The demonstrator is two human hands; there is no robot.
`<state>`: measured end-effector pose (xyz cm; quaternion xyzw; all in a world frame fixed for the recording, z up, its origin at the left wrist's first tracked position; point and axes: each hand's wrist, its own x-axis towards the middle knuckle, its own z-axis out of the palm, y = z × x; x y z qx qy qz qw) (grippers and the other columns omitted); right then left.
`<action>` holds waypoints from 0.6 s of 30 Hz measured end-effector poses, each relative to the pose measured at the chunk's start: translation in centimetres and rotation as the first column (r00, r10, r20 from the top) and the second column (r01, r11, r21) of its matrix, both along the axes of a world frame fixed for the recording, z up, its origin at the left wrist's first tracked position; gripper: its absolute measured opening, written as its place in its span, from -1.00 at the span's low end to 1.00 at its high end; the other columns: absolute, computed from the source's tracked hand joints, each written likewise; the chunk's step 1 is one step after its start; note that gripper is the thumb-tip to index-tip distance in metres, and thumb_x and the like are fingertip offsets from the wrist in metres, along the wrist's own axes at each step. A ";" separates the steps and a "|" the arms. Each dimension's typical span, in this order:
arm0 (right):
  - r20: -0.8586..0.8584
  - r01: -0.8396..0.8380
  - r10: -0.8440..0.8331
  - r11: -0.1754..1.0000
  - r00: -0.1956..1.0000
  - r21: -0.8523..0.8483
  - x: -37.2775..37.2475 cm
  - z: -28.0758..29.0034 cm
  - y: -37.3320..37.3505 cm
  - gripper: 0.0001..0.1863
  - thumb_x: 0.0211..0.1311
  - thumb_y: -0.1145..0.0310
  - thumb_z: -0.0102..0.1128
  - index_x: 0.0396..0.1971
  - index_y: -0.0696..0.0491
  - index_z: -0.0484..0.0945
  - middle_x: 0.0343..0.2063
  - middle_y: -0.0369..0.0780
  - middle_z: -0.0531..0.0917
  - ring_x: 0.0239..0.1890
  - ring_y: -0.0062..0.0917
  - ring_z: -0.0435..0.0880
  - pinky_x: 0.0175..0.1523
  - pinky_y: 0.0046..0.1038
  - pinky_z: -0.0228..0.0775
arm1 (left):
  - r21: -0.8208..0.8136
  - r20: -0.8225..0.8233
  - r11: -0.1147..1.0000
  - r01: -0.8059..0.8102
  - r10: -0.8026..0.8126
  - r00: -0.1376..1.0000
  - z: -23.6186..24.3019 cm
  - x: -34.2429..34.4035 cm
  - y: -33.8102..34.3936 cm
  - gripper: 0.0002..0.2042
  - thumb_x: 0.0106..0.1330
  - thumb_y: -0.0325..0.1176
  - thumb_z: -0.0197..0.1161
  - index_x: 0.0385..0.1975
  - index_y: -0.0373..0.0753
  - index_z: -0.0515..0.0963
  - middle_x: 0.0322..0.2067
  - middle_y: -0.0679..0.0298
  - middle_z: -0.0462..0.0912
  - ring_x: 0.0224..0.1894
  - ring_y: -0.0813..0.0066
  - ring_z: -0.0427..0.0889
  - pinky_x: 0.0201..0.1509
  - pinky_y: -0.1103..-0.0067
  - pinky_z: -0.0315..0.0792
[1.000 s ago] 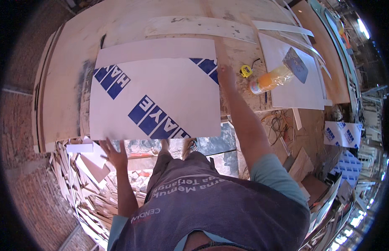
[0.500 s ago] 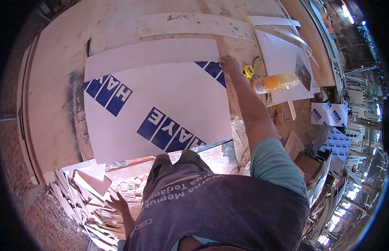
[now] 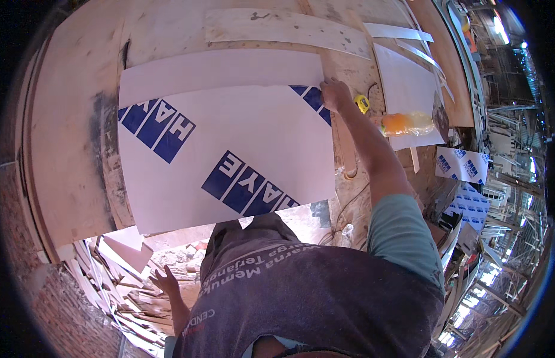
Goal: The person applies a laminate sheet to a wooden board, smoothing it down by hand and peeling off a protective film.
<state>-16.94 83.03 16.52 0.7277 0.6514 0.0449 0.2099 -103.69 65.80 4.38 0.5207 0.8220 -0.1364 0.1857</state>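
A large white sheet (image 3: 247, 131) with blue printed blocks lies across the work table in front of me. It overlaps another plain white panel (image 3: 224, 68), which shows as a strip along its far edge. At the sheet's far right corner, my right hand (image 3: 336, 94) has its fingers closed on the edge. My left hand (image 3: 166, 281) hangs low at my left side with fingers spread, holding nothing, over a heap of offcuts (image 3: 128, 298). Just right of my right hand sits a yellow tape measure (image 3: 362, 104).
A clear bottle with orange contents (image 3: 407, 123) lies on the right, by a white panel (image 3: 403, 77) with narrow strips. A long pale board (image 3: 283, 28) lies at the back. Printed sheets (image 3: 462, 164) stand farther right. A brick wall (image 3: 56, 298) is at lower left.
The view has shifted slightly, so the table things appear a little farther right. My right hand stays at the same sheet corner; my left hand remains spread and low.
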 end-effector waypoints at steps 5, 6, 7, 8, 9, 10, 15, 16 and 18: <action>-0.584 0.374 -0.104 0.853 0.805 0.363 -0.7 -3.2 -3.3 -0.82 0.17 0.34 0.12 -0.33 0.13 0.55 -0.33 -0.08 0.65 -0.19 -0.19 0.69 -0.12 -0.18 0.52 | 0.062 0.070 0.998 -0.012 0.007 0.998 1.3 1.7 0.8 -0.25 0.40 0.18 0.11 0.31 -0.42 0.34 0.38 -0.41 0.06 0.49 -0.22 -0.02 0.53 0.16 -0.01; -0.576 0.372 -0.105 0.851 0.811 0.369 0.2 -4.8 -4.1 -0.82 0.17 0.34 0.12 -0.33 0.13 0.55 -0.33 -0.08 0.65 -0.19 -0.19 0.69 -0.12 -0.18 0.52 | 0.087 0.106 0.996 -0.004 -0.005 0.994 1.4 2.5 1.1 -0.25 0.40 0.18 0.12 0.31 -0.42 0.33 0.38 -0.40 0.07 0.49 -0.21 -0.01 0.53 0.16 0.01; -0.490 0.252 0.007 0.851 0.872 0.461 1.5 -6.7 -5.1 -0.82 0.19 0.33 0.13 -0.32 0.13 0.54 -0.34 -0.06 0.65 -0.24 -0.17 0.69 -0.15 -0.18 0.52 | 0.110 0.147 0.994 0.006 -0.022 0.989 1.4 3.3 1.4 -0.24 0.40 0.18 0.13 0.31 -0.43 0.33 0.39 -0.39 0.07 0.49 -0.20 0.00 0.53 0.17 0.03; -0.452 0.195 0.064 0.842 0.890 0.503 1.2 -7.4 -5.2 -0.81 0.20 0.32 0.13 -0.32 0.14 0.53 -0.35 -0.04 0.65 -0.26 -0.16 0.69 -0.17 -0.18 0.51 | 0.135 0.167 0.991 0.024 -0.047 0.985 1.7 3.7 1.6 -0.26 0.39 0.17 0.15 0.30 -0.41 0.35 0.40 -0.35 0.06 0.48 -0.19 0.04 0.50 0.13 0.07; -0.411 0.137 0.119 0.829 0.904 0.542 0.3 -7.2 -4.8 -0.81 0.20 0.31 0.13 -0.32 0.14 0.53 -0.36 -0.03 0.65 -0.29 -0.15 0.70 -0.19 -0.18 0.51 | 0.142 0.162 0.989 0.029 -0.052 0.985 1.8 3.9 1.7 -0.26 0.39 0.17 0.15 0.30 -0.41 0.35 0.40 -0.35 0.06 0.48 -0.19 0.04 0.50 0.13 0.07; -0.613 0.498 -0.112 0.705 0.782 0.505 -1.2 -7.5 -3.9 -0.80 0.20 0.31 0.14 -0.30 0.14 0.52 -0.34 -0.03 0.67 -0.31 -0.15 0.70 -0.21 -0.18 0.52 | 0.162 0.138 0.984 0.072 -0.095 0.986 1.9 4.2 1.7 -0.27 0.38 0.16 0.17 0.30 -0.39 0.36 0.41 -0.34 0.05 0.48 -0.18 0.06 0.49 0.12 0.09; -0.661 0.745 -0.385 0.510 0.645 0.430 -3.9 -3.0 -2.8 -0.58 0.17 0.20 0.19 -0.02 0.13 0.58 -0.07 0.00 0.65 0.00 -0.07 0.62 0.07 -0.10 0.46 | 0.228 0.165 0.972 0.061 -0.100 0.981 4.9 6.9 2.3 -0.34 0.37 0.08 0.23 0.28 -0.32 0.40 0.42 -0.29 0.03 0.45 -0.19 0.14 0.44 0.09 0.16; -0.665 0.745 -0.377 0.504 0.644 0.436 -4.1 -2.4 -2.4 -0.58 0.17 0.20 0.19 -0.02 0.13 0.58 -0.07 0.00 0.65 0.00 -0.07 0.62 0.07 -0.10 0.46 | 0.268 0.164 0.959 0.098 -0.145 0.976 3.6 5.9 1.8 -0.35 0.36 0.08 0.24 0.27 -0.31 0.41 0.42 -0.29 0.04 0.43 -0.21 0.15 0.43 0.08 0.18; -0.536 0.727 -0.510 0.590 0.672 0.350 -4.0 -1.7 -2.0 -0.48 0.12 0.12 0.27 0.07 0.04 0.61 0.07 0.00 0.58 0.14 -0.04 0.51 0.21 -0.07 0.37 | 0.286 0.171 0.951 0.122 -0.176 0.969 3.7 6.3 1.1 -0.35 0.33 0.02 0.30 0.26 -0.33 0.41 0.40 -0.31 0.06 0.43 -0.25 0.14 0.42 0.07 0.19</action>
